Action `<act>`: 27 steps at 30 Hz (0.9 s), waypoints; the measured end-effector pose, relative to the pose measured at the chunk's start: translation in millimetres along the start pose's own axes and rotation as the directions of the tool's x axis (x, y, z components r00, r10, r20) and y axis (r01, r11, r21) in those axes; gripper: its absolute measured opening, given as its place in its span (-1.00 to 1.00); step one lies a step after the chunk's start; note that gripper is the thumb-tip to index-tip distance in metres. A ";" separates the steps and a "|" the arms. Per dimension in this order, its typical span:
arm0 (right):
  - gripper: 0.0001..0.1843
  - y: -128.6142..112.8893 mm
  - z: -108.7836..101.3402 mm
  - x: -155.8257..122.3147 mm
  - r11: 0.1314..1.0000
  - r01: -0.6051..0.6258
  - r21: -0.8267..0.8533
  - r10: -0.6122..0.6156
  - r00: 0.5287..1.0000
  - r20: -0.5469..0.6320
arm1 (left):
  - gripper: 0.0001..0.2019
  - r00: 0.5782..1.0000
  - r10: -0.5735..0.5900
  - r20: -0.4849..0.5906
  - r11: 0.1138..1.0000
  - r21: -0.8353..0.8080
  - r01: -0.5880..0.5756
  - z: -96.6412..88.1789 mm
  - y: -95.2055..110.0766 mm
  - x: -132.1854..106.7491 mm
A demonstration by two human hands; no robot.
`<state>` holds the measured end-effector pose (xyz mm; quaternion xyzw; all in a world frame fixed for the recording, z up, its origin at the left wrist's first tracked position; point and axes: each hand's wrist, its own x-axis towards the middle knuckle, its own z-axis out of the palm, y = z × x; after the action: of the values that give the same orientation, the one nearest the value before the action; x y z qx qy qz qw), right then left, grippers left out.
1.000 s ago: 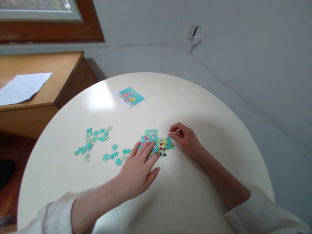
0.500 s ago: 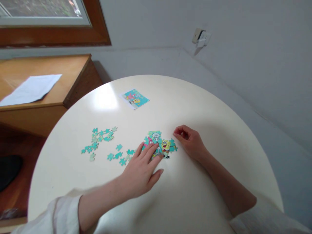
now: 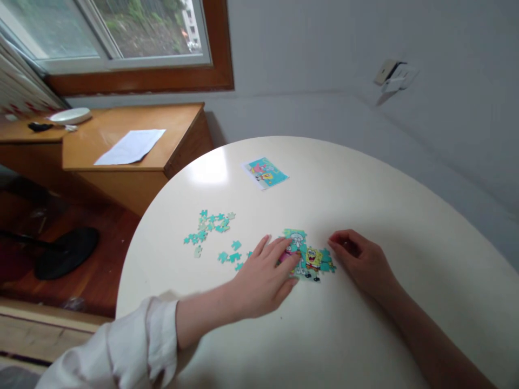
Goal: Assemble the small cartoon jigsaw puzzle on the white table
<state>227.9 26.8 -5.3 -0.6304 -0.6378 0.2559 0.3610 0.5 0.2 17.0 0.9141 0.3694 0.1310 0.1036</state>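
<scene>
A partly joined cartoon jigsaw [image 3: 310, 255] lies on the round cream table [image 3: 365, 183]. My left hand [image 3: 265, 278] rests flat on the jigsaw's left side, fingers stretched out over it. My right hand [image 3: 362, 262] sits at the jigsaw's right edge with its fingers curled; whatever they pinch is hidden. Several loose teal pieces [image 3: 211, 229] are scattered to the left of my left hand. A small picture card [image 3: 265, 172] with the same cartoon lies farther back on the table.
A wooden desk [image 3: 121, 151] stands to the left with a sheet of paper [image 3: 132, 146] and a white dish [image 3: 70, 115]. A black round stand base [image 3: 67, 251] sits on the wood floor. A window is above, and a wall socket [image 3: 391, 73] at the right.
The view has swung left, so everything sits farther right in the picture and the window and desk show more. Both hands keep their places at the jigsaw.
</scene>
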 end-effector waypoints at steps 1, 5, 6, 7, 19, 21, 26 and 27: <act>-0.80 0.8 0.0 0.2 1.000 0.006 -0.007 -0.006 1.000 -0.001 | -0.66 0.999 -0.025 -0.021 1.000 0.005 0.026 -2.7 -4.3 1.2; -0.78 1.8 0.2 0.9 1.000 0.018 -0.017 -0.018 1.000 0.006 | -0.70 0.975 -0.172 -0.142 0.982 0.054 0.181 -16.7 -33.8 4.7; -0.78 1.5 0.3 0.9 1.000 0.021 -0.019 -0.020 1.000 0.008 | -0.71 0.956 -0.228 -0.182 0.968 0.060 0.242 -20.2 -43.8 4.9; -0.77 1.1 0.3 0.9 0.999 0.023 -0.022 -0.023 1.000 0.010 | -0.71 0.933 -0.280 -0.226 0.952 0.059 0.300 -23.3 -54.1 4.6; -0.78 5.5 2.4 0.1 0.998 0.056 -0.023 -0.056 0.998 0.015 | -0.72 0.815 -0.477 -0.330 0.875 -0.091 0.475 -34.3 -100.7 -3.3; -0.78 5.7 2.5 0.0 0.998 0.058 -0.018 -0.058 0.998 0.011 | -0.73 0.820 -0.474 -0.320 0.878 -0.106 0.467 -34.2 -98.5 -2.4; -0.79 6.4 2.9 -0.6 0.999 0.043 -0.018 -0.043 0.999 0.013 | -0.77 0.835 -0.452 -0.314 0.892 -0.138 0.431 -35.2 -96.1 -1.8; -0.80 6.6 2.9 -0.6 0.999 0.043 -0.022 -0.043 0.999 0.013 | -0.79 0.842 -0.433 -0.322 0.901 -0.149 0.407 -35.7 -95.3 -1.7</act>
<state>229.6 27.1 -12.3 -0.6188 -0.6563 0.2448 0.3555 -73.8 69.6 23.2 0.7687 0.5679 0.2778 0.0969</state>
